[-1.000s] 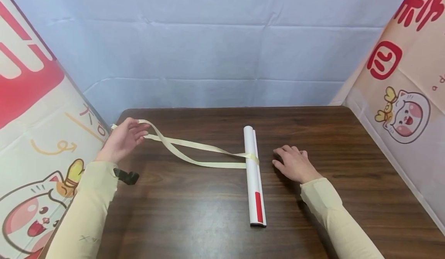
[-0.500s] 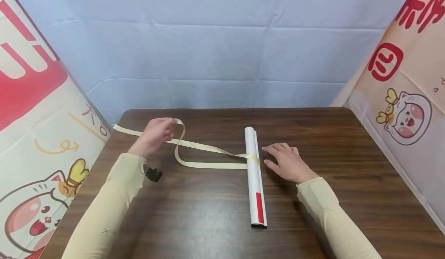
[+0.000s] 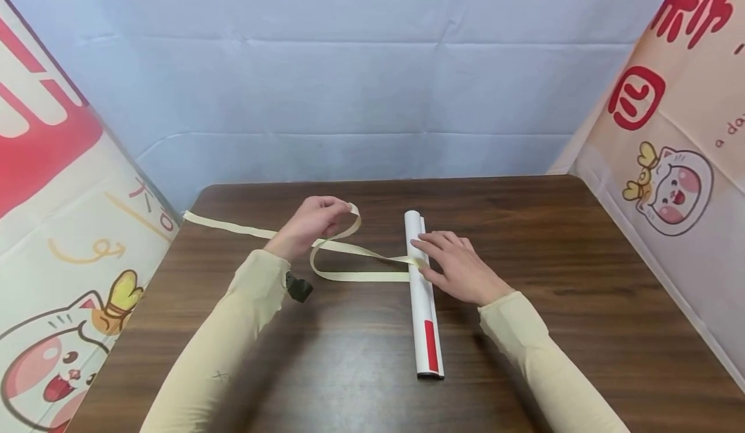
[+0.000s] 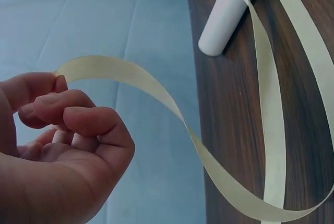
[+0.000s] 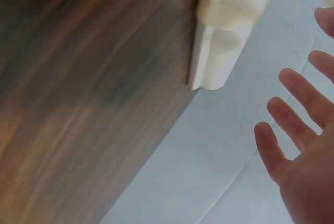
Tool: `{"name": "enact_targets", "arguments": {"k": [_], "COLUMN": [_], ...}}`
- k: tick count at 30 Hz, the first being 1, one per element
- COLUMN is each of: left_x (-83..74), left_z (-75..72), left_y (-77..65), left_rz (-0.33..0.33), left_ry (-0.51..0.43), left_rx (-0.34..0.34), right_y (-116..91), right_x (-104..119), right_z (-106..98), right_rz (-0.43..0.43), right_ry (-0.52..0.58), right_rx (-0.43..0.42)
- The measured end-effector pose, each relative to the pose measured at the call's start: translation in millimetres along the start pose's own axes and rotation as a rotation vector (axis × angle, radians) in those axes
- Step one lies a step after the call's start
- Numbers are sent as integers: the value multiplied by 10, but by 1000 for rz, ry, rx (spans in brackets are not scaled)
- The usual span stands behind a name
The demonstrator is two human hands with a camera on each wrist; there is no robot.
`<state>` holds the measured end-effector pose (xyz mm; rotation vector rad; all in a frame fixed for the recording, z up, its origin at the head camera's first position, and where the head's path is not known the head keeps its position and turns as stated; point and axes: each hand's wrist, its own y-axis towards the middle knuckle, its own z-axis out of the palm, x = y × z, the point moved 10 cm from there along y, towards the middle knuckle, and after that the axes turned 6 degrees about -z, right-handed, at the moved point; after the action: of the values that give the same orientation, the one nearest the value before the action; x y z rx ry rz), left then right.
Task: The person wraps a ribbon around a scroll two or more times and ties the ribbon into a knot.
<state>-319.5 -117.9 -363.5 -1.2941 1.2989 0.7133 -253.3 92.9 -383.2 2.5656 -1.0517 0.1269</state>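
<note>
A white paper roll [image 3: 420, 304] with a red strip near its front end lies lengthwise on the table. A cream ribbon [image 3: 367, 276] passes round its middle, and both tails run off to the left. My left hand [image 3: 308, 226] pinches one tail by its end between thumb and finger, lifted above the table; the left wrist view shows this ribbon [image 4: 122, 71] arching away from the fingertips. The other tail stretches flat toward the far left table corner. Over the roll's right side reaches my right hand [image 3: 460, 268], fingers spread and gripping nothing, fingertips overlapping the roll near the ribbon.
The brown wooden table [image 3: 524, 368] has a pale blue cloth backdrop [image 3: 349, 97] behind it. Printed panels with cartoon cats stand at the left [image 3: 52, 329] and right [image 3: 669, 187]. A small black device [image 3: 299, 287] sits at the left cuff.
My left hand has moved right toward the roll, first loosely open, then pinching the ribbon's tail, which now curls into a loop. My right hand has shifted left, over the roll.
</note>
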Motion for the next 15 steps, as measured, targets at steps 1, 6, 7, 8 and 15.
{"name": "enact_targets", "arguments": {"k": [1,6,7,8,15], "left_x": [-9,-63,-69,-75,-114], "left_z": [40,222,249,277,459], "left_y": [7,19,21,16,3], "left_rz": [-2,-13,-14,-17,1], "left_ry": [19,123,135,143,171], "left_rx": [3,8,13,16,47], "right_y": [23,145,171,196,307], "right_x": [29,173,205,236,387], "right_z": [-11,-38,-38,-35,-24], "right_rz": [-12,-55,-64,-74,-125], "right_ry": [3,-8,-10,-14,-11], "right_rx": [-8,-15,-14,-12,-41]}}
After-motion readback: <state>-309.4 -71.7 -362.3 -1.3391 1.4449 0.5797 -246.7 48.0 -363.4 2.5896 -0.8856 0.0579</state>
